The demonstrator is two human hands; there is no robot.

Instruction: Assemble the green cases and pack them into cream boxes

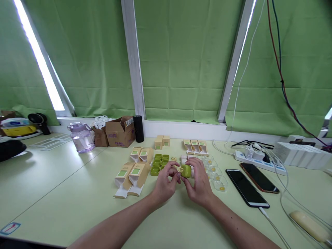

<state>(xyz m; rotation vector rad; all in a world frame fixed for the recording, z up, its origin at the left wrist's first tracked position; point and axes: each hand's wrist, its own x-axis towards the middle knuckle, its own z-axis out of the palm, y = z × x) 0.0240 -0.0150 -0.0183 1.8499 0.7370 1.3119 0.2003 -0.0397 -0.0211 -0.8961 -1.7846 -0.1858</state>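
Observation:
My right hand (199, 181) is closed round a small, rounded green container (186, 171), tipped on its side. The fingertips of my left hand (167, 181) pinch a small pale-yellow piece (179, 169) against the container's left end. Whether the piece is fixed to the container I cannot tell. Just left of my left hand stand several open green square cups (155, 169) in rows. Behind my hands lie small yellow pieces (173, 159) and white pieces (184, 157). Right of my right hand are clear plastic covers (220, 183) with yellow centres.
Opened small cartons (138, 173) stand at the left, closed ones (158, 142) and more open ones (195, 147) behind. Farther out are a water jug (81, 137), a cardboard box (120, 132) and a black cylinder (138, 129). Phones (247, 186), a power strip (259, 162) and cables lie at the right.

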